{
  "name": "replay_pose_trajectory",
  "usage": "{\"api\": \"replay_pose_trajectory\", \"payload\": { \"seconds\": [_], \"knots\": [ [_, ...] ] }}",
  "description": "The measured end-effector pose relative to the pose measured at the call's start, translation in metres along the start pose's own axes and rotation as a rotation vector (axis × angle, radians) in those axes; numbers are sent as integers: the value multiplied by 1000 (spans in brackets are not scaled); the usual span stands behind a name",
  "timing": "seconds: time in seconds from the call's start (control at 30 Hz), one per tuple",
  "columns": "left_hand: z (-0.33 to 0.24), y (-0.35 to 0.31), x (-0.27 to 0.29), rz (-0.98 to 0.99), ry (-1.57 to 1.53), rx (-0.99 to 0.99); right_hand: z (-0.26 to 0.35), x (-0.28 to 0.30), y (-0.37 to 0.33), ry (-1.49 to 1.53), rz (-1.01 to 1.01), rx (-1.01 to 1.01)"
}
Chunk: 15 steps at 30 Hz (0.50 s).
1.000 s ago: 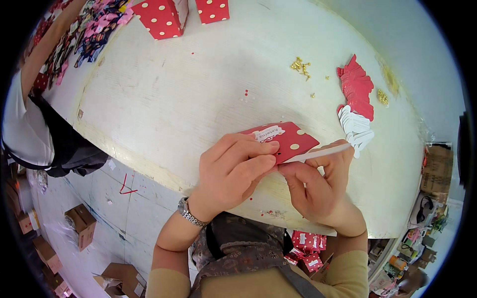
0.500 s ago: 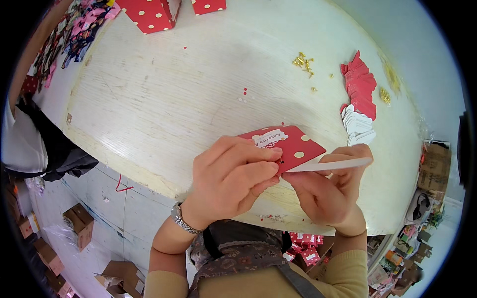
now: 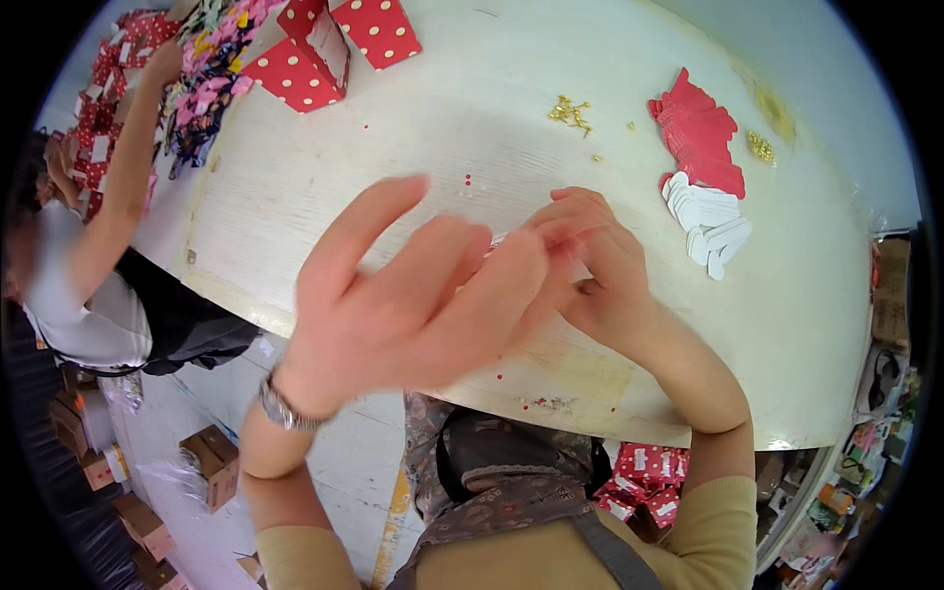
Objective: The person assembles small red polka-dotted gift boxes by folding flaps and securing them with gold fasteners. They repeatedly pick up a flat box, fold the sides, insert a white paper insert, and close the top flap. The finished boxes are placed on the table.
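My left hand (image 3: 413,295) is raised over the table's near part, smeared by motion, its index finger lifted off the other, bent fingers. Touching or just behind it is my right hand (image 3: 610,265), fingers curled around something the left hand mostly hides. Between the hands only a sliver of red and white card (image 3: 498,241) shows. Farther right lie a fanned stack of red card pieces (image 3: 700,133) and white rounded card strips (image 3: 706,218). Small gold fasteners (image 3: 570,115) lie scattered beyond my hands, with a denser gold pile (image 3: 760,147) at the right.
Two red polka-dot boxes, a folded-open one (image 3: 305,74) and another (image 3: 379,31), stand at the far left. Beside them is a heap of colourful bows (image 3: 206,103). A co-worker's arm (image 3: 118,197) reaches over it. Red packages (image 3: 644,477) sit below the table edge.
The red polka-dot card piece and white strip held between my hands are now mostly hidden. My left hand has risen and moved left; my right hand has moved up and left. The view has shifted.
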<state>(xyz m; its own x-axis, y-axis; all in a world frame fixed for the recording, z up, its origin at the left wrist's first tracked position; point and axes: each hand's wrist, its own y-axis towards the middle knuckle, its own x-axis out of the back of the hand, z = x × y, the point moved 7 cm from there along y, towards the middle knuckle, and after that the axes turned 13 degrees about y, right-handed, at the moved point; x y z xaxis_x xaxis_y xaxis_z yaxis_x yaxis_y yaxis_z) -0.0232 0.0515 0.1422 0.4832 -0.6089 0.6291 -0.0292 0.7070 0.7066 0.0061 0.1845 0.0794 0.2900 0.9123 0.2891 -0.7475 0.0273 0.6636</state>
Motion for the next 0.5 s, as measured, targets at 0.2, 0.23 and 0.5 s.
{"api": "replay_pose_trajectory", "payload": {
  "seconds": [0.2,0.23,0.5],
  "knots": [
    [13,14,-22,128,-98,-48,1,4,0,-3,-16,-1],
    [16,4,-25,239,-159,59,2,-1,-2,16,-19,9],
    [22,-38,-45,441,-935,894,7,-3,-9,-25,-99,58]
  ]
}}
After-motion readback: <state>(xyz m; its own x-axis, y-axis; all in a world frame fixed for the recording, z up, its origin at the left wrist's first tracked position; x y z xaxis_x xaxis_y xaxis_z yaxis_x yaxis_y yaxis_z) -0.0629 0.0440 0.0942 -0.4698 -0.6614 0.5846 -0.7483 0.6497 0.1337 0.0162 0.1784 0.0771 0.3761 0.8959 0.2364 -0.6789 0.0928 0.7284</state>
